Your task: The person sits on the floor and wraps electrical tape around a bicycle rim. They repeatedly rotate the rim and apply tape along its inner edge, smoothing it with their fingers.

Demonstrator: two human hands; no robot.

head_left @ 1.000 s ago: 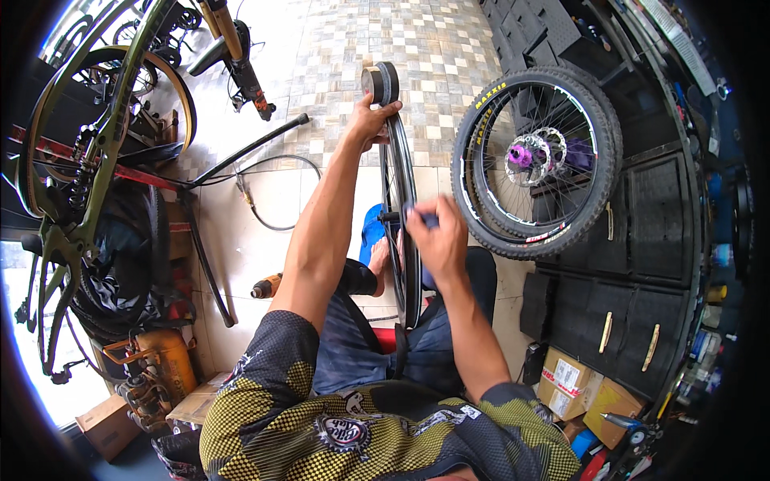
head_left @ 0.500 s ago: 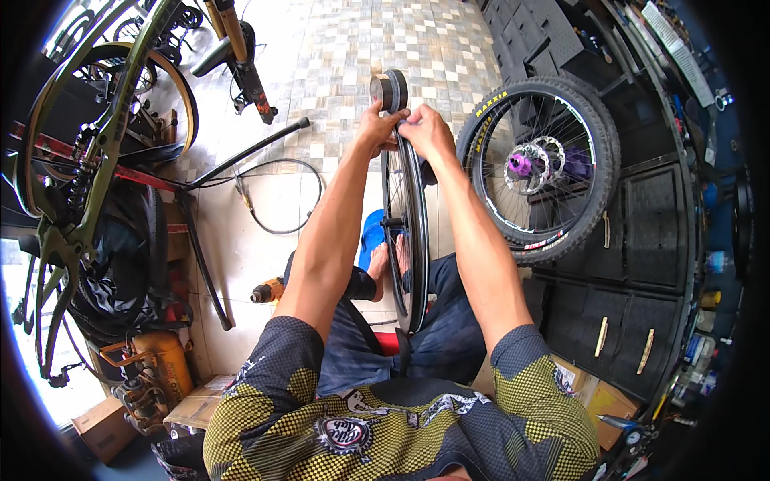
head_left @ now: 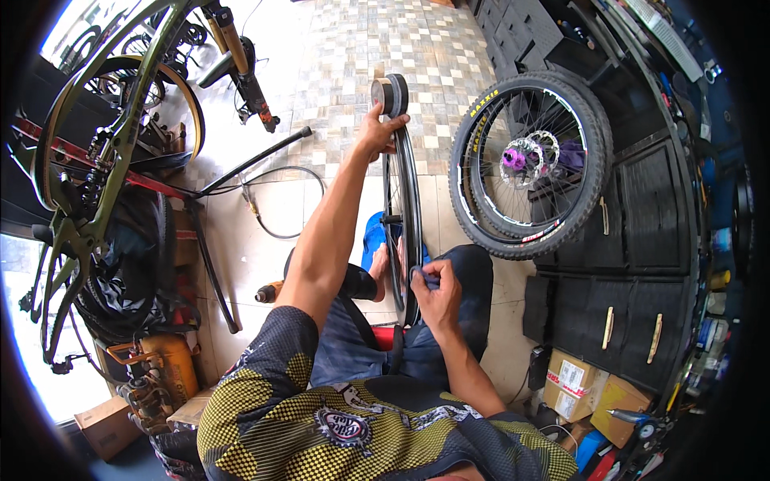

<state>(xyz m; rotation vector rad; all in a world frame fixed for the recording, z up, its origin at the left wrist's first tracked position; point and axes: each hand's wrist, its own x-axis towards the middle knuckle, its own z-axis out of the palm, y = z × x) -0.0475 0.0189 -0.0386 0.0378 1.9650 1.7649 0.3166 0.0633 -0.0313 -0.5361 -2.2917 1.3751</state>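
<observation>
A bicycle wheel (head_left: pixel 413 208) without a tyre stands upright between my knees, seen nearly edge-on. At its far end my left hand (head_left: pixel 378 132) is closed around the rim, with the thumb against a roll of tape (head_left: pixel 391 94). The roll sits at the top of the rim, dark on its outside. Close to my body, my right hand (head_left: pixel 439 301) is closed on a small dark bluish cloth (head_left: pixel 427 277), which lies against the near part of the rim. The fingertips under the cloth are partly hidden.
Right of me, mountain-bike wheels with knobby tyres (head_left: pixel 589 188) lean by black drawers (head_left: pixel 618 313). At left stand a green bike frame (head_left: pixel 120 152) and a black stand leg (head_left: pixel 212 268). A cable loop (head_left: pixel 322 192) and a drill (head_left: pixel 269 292) lie on the floor. Cardboard boxes (head_left: pixel 573 385) sit near right.
My right hand has left the far end of the rim beside my left hand and come back toward my body with the cloth. My left hand stays at the far end by the tape roll.
</observation>
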